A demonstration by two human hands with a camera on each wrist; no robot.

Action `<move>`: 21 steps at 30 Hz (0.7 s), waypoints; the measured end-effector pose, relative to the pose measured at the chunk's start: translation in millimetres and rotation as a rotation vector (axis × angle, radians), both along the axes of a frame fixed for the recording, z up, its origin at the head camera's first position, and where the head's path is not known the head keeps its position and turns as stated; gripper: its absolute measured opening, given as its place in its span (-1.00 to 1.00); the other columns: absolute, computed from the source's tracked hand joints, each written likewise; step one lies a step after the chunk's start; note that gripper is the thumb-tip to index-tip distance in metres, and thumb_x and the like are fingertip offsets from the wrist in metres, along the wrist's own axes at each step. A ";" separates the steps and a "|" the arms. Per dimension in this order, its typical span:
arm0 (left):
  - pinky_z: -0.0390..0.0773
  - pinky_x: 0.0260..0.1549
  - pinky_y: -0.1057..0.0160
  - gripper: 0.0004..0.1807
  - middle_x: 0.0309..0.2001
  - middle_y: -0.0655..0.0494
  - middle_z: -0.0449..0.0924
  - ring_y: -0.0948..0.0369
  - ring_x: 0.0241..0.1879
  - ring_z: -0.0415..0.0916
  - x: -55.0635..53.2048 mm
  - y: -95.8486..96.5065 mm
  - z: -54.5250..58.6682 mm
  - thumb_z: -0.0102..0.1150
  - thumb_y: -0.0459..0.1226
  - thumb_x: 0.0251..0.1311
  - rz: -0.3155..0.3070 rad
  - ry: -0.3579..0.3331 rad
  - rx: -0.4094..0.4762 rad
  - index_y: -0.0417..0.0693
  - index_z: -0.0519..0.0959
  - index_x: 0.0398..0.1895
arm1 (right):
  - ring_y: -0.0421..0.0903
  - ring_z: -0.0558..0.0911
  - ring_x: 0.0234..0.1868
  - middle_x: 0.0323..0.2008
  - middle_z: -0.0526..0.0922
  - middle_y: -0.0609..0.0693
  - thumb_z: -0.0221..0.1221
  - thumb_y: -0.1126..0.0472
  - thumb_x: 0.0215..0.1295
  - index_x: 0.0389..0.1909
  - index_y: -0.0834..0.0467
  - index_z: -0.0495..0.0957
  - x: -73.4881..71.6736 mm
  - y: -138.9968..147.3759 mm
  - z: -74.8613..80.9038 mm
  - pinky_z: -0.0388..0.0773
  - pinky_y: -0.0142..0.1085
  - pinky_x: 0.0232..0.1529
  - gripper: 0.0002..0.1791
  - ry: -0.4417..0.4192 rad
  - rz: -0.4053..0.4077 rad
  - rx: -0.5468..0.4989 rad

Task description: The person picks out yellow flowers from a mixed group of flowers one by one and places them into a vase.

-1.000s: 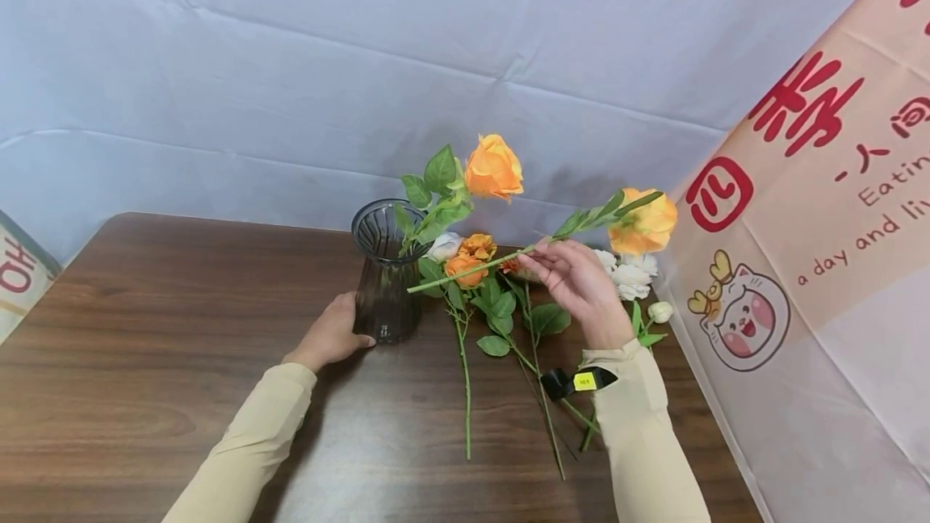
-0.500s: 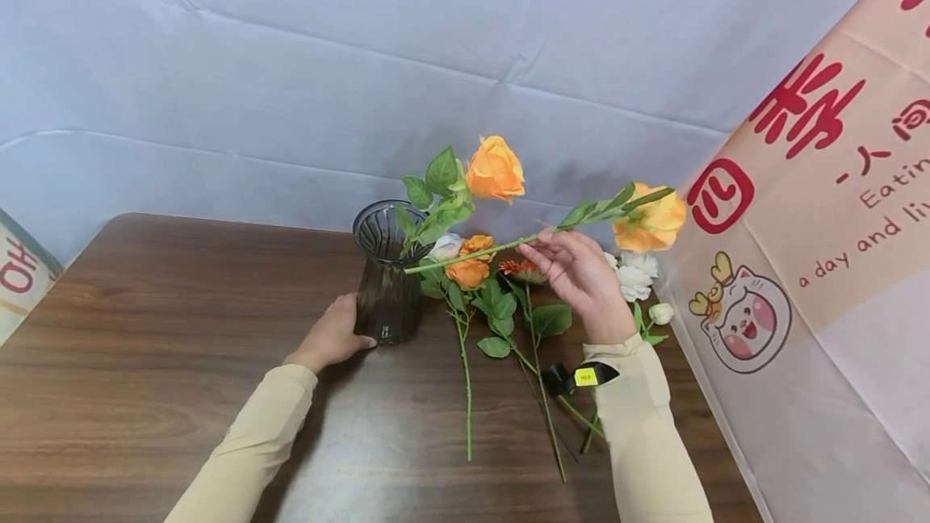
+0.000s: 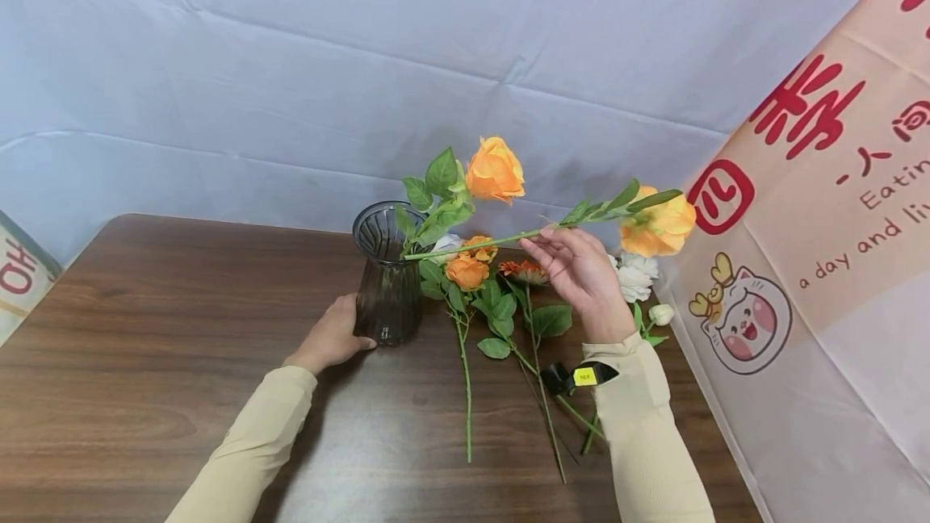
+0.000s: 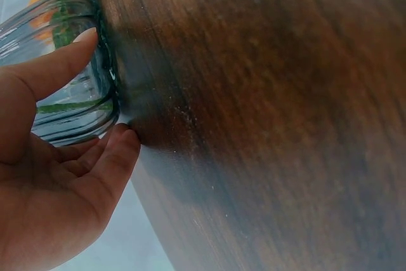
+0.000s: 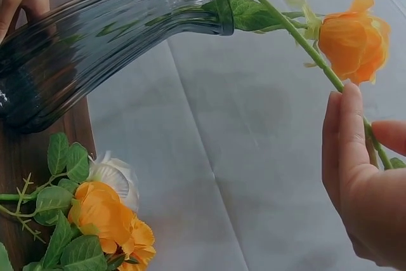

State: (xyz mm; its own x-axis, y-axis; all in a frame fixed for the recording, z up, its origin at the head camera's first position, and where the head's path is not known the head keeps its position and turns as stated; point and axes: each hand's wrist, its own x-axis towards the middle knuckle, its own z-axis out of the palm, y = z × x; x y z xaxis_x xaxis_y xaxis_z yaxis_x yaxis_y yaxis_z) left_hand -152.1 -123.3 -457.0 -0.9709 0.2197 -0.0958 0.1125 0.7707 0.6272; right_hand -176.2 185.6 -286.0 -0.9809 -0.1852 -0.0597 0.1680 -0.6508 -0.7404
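A dark glass vase (image 3: 388, 309) stands upright on the wooden table. My left hand (image 3: 333, 335) grips it low on its left side; in the left wrist view, thumb and fingers lie around the ribbed glass base (image 4: 104, 87). One orange rose (image 3: 496, 170) leans out of the vase to the right. My right hand (image 3: 581, 285) pinches the green stem of a yellow-orange flower (image 3: 659, 224) between thumb and fingertips. That flower lies nearly level, bloom to the right, its cut end overlapping the vase's right rim. In the right wrist view, the held stem (image 5: 279, 17) crosses beyond the vase mouth.
Right of the vase, several flowers lie on the table (image 3: 182, 361): orange blooms (image 3: 467, 271), a red-orange daisy-like one (image 3: 523, 271), white blooms (image 3: 635, 277) and a white bud (image 3: 661, 313). Their stems point toward the front. A pale cloth (image 3: 291, 87) hangs behind, a printed banner (image 3: 814, 184) at right.
The held flower has shifted slightly right at its bloom, and its cut end has risen from below the vase's rim to rim level. The left hand and vase have stayed put.
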 end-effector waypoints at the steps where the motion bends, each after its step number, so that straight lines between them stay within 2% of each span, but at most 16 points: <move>1: 0.18 0.15 -0.12 -0.14 0.17 -0.44 0.16 -0.24 0.19 0.12 0.1 0.0 -0.1 0.32 -0.25 -0.02 0.000 0.000 0.000 -0.53 0.08 0.23 | -0.01 0.62 -0.38 -0.44 0.53 0.16 -0.17 0.56 0.29 -0.60 0.41 0.56 -0.1 -0.2 -0.1 0.49 -0.18 -0.01 -0.62 0.003 0.000 0.002; 8: 0.19 0.15 -0.12 -0.13 0.19 -0.44 0.14 -0.23 0.20 0.10 0.1 0.0 -0.2 0.31 -0.25 0.00 0.004 -0.013 -0.005 -0.53 0.06 0.24 | 0.01 0.63 -0.39 -0.46 0.54 0.17 -0.15 0.57 0.27 -0.61 0.41 0.54 0.2 -4.1 1.4 0.49 -0.15 -0.02 -0.65 0.014 0.003 -0.001; 15: 0.18 0.15 -0.12 -0.13 0.18 -0.44 0.15 -0.24 0.20 0.11 0.1 0.3 0.8 0.32 -0.25 -0.01 0.007 -0.016 -0.006 -0.54 0.06 0.24 | 0.02 0.64 -0.34 -0.45 0.54 0.16 -0.16 0.59 0.26 -0.69 0.39 0.49 0.0 -8.0 1.0 0.46 -0.13 0.01 -0.62 0.031 0.008 0.044; 21: 0.18 0.15 -0.12 -0.14 0.18 -0.44 0.15 -0.23 0.19 0.11 0.5 0.7 2.0 0.31 -0.25 0.00 0.007 -0.021 -0.003 -0.53 0.07 0.23 | 0.05 0.65 -0.31 -0.43 0.54 0.19 -0.15 0.57 0.28 -0.59 0.42 0.52 0.2 -9.1 2.5 0.47 -0.15 0.00 -0.66 0.039 0.021 0.073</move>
